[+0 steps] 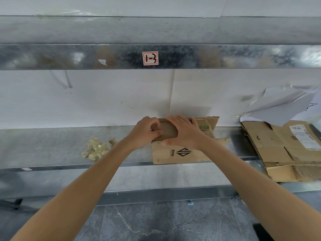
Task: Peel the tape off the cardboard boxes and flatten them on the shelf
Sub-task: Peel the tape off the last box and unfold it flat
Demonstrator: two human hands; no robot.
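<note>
Where the cardboard box (182, 153) sat on the metal shelf (52, 145), it was partly collapsed, its printed front panel facing out and a torn flap sticking up at its right end; its inside was hidden. Left of the box lay a crumpled wad of clear tape (94, 149), apart from it. Well to the right of the box a stack of flattened cardboard (286, 153) hung over the shelf's front edge, a shipping label on its top sheet. Behind the box white paper covered the wall, and up and to the right some of it hung torn (281, 105). Above the box ran an upper shelf with a handwritten tag (150, 58) on its front edge. Below was a dark stone floor (156, 223).

Both hands were on top of the box. The left hand (147, 131) had its fingers curled tight at the top panel's left end, gripping there. The right hand (184, 133) lay spread wide across the same panel, fingers reaching the far edge and thumb at the near one, pressing down.
</note>
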